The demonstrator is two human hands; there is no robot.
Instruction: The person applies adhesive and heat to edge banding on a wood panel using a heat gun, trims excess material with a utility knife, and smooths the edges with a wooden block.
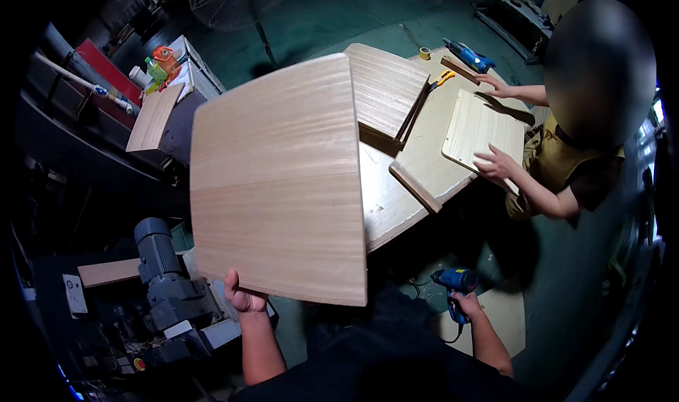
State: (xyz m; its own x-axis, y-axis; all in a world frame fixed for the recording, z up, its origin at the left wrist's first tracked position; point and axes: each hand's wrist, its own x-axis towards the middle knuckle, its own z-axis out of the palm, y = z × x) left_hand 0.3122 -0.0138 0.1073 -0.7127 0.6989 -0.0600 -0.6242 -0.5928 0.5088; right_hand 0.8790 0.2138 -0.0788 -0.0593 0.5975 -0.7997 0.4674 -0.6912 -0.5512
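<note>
My left hand [246, 297] is closed on the lower edge of a large wooden panel [276, 183], thumb on its face. The panel is held up, tilted, in front of the workbench and hides part of it. My right hand [467, 306] grips the handle of a blue corded power drill [456, 280], low at the right, below the bench's near edge. The drill's nose points left, apart from the panel. Behind the raised panel, a stack of similar wooden panels [389, 91] lies on the workbench [424, 130].
Across the bench at right, a co-worker's hands [498, 165] rest on a pale board [481, 130]. A wooden strip [415, 185], a yellow cutter knife [443, 79], a tape roll [424, 53] and another blue power tool [468, 55] lie there. A motorised machine [166, 275] stands at left.
</note>
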